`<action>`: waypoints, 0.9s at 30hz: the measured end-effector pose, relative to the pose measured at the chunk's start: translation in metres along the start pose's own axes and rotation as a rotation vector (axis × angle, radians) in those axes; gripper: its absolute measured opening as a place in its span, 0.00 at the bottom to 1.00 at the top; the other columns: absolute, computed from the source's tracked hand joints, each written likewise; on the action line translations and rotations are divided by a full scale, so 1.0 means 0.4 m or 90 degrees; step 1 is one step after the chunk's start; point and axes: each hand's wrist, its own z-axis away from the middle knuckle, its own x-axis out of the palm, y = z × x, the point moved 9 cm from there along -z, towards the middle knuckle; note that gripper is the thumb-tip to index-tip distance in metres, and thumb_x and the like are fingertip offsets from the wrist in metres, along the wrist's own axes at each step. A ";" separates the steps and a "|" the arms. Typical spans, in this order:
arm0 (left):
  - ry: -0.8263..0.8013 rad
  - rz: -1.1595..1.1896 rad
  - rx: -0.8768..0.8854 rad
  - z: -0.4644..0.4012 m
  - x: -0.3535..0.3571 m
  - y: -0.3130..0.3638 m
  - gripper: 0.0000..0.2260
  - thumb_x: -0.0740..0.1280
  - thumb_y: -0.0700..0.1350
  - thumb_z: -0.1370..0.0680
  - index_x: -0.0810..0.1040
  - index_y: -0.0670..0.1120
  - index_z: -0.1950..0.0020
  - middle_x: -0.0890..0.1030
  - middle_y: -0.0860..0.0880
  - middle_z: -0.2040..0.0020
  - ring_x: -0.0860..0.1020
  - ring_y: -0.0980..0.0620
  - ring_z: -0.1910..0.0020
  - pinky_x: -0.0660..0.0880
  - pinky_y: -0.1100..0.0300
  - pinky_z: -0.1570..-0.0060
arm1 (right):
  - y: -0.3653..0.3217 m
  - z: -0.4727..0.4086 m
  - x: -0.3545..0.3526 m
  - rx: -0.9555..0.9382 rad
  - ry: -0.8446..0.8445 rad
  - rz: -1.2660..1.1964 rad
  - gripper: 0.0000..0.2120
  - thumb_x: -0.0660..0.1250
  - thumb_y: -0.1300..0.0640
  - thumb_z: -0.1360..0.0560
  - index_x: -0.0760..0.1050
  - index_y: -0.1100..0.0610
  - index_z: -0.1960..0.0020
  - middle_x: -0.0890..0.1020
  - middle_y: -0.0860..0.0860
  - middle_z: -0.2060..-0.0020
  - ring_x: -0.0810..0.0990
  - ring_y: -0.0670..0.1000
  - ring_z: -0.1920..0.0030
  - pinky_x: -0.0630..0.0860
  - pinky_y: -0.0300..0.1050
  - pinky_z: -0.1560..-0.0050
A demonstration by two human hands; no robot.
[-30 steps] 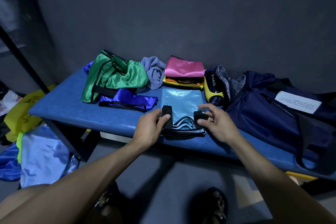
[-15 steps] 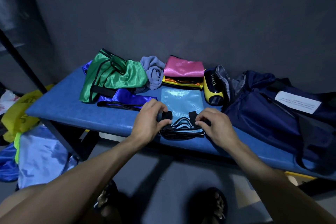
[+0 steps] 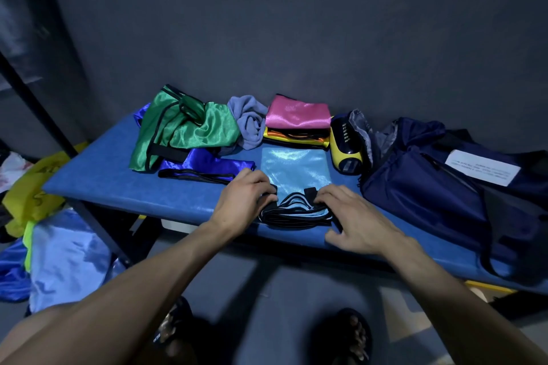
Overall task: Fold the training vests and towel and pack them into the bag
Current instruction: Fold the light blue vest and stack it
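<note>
A light blue vest [image 3: 296,169] with black trim lies partly folded near the front edge of the blue bench [image 3: 118,190]. My left hand [image 3: 243,198] grips its black strap end on the left. My right hand [image 3: 353,216] lies on its right side, fingers curled over the black strap there. Behind it sits a folded stack with a pink vest [image 3: 298,112] on top of orange and yellow ones. A crumpled green vest [image 3: 189,127] and a royal blue vest [image 3: 204,164] lie to the left, with a grey towel [image 3: 249,120] bunched between. The navy bag [image 3: 439,187] sits at the right.
A yellow and black shoe [image 3: 345,148] lies between the folded stack and the bag. More cloth, yellow and pale blue [image 3: 62,255], is piled on the floor at the left. A dark wall rises right behind the bench. My sandalled feet show below.
Both hands have brought the vest's black strap ends inward and lowered onto the near edge of the vest. The right hand has slid toward the front right corner.
</note>
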 end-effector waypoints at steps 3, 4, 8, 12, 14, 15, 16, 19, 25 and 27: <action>-0.095 0.003 0.016 0.005 0.017 -0.006 0.15 0.60 0.49 0.19 0.84 0.47 0.44 0.78 0.51 0.47 0.74 0.47 0.52 0.78 0.47 0.52 | 0.003 0.007 0.003 -0.010 0.009 0.004 0.32 0.66 0.45 0.28 0.67 0.53 0.26 0.67 0.43 0.31 0.67 0.46 0.33 0.67 0.42 0.32; -0.146 0.016 0.014 0.008 0.021 -0.010 0.17 0.59 0.48 0.22 0.83 0.46 0.39 0.78 0.51 0.44 0.74 0.47 0.48 0.77 0.48 0.46 | 0.007 0.007 0.005 -0.009 0.010 -0.003 0.32 0.66 0.44 0.28 0.67 0.52 0.26 0.68 0.43 0.31 0.66 0.45 0.32 0.67 0.42 0.32; -0.327 0.000 0.078 0.039 0.034 -0.017 0.35 0.63 0.56 0.30 0.71 0.48 0.23 0.69 0.51 0.32 0.68 0.50 0.35 0.66 0.56 0.29 | 0.012 0.003 0.005 -0.015 0.037 -0.016 0.28 0.66 0.44 0.25 0.69 0.52 0.28 0.71 0.44 0.32 0.68 0.46 0.33 0.71 0.45 0.34; -0.321 -0.072 0.150 0.056 0.048 -0.024 0.34 0.68 0.62 0.25 0.67 0.50 0.22 0.66 0.51 0.30 0.68 0.47 0.34 0.68 0.47 0.31 | 0.005 -0.006 0.002 -0.023 0.064 -0.004 0.22 0.65 0.47 0.22 0.73 0.54 0.31 0.74 0.46 0.36 0.70 0.48 0.36 0.74 0.48 0.37; -0.279 -0.077 0.166 0.051 0.041 -0.019 0.30 0.63 0.62 0.22 0.70 0.50 0.23 0.69 0.51 0.32 0.71 0.46 0.38 0.73 0.45 0.37 | 0.002 -0.005 0.001 -0.017 0.071 0.003 0.23 0.65 0.45 0.22 0.73 0.54 0.32 0.75 0.46 0.37 0.70 0.48 0.36 0.75 0.49 0.39; -0.249 -0.080 0.172 0.047 0.032 -0.012 0.27 0.61 0.61 0.22 0.72 0.50 0.25 0.71 0.51 0.33 0.72 0.46 0.40 0.75 0.45 0.40 | -0.001 -0.003 0.001 -0.015 0.072 0.008 0.24 0.64 0.43 0.23 0.73 0.55 0.31 0.74 0.46 0.37 0.70 0.48 0.36 0.75 0.49 0.39; -0.228 -0.087 0.174 0.044 0.025 -0.006 0.26 0.60 0.59 0.22 0.75 0.50 0.27 0.72 0.51 0.35 0.73 0.45 0.42 0.77 0.45 0.44 | -0.005 0.000 0.003 -0.012 0.070 0.014 0.26 0.64 0.40 0.23 0.72 0.55 0.31 0.74 0.46 0.36 0.70 0.48 0.36 0.74 0.48 0.38; -0.205 -0.107 0.173 0.041 0.020 0.008 0.24 0.58 0.53 0.24 0.78 0.48 0.32 0.75 0.50 0.38 0.75 0.45 0.45 0.78 0.46 0.47 | -0.017 0.010 0.018 -0.008 0.061 0.021 0.36 0.65 0.30 0.27 0.71 0.54 0.29 0.72 0.46 0.34 0.68 0.48 0.34 0.71 0.45 0.34; -0.236 0.103 0.088 0.039 -0.003 -0.003 0.17 0.59 0.58 0.17 0.80 0.48 0.40 0.76 0.54 0.44 0.75 0.53 0.46 0.73 0.55 0.43 | -0.029 0.033 0.024 -0.006 0.131 -0.002 0.32 0.71 0.32 0.29 0.73 0.52 0.34 0.74 0.44 0.39 0.71 0.48 0.38 0.71 0.45 0.37; -0.258 0.175 0.065 0.043 -0.006 -0.013 0.14 0.62 0.54 0.17 0.81 0.46 0.42 0.77 0.54 0.46 0.76 0.56 0.46 0.73 0.58 0.42 | -0.032 0.039 0.016 -0.011 0.160 -0.028 0.27 0.74 0.38 0.29 0.75 0.52 0.38 0.75 0.44 0.43 0.72 0.47 0.42 0.71 0.43 0.42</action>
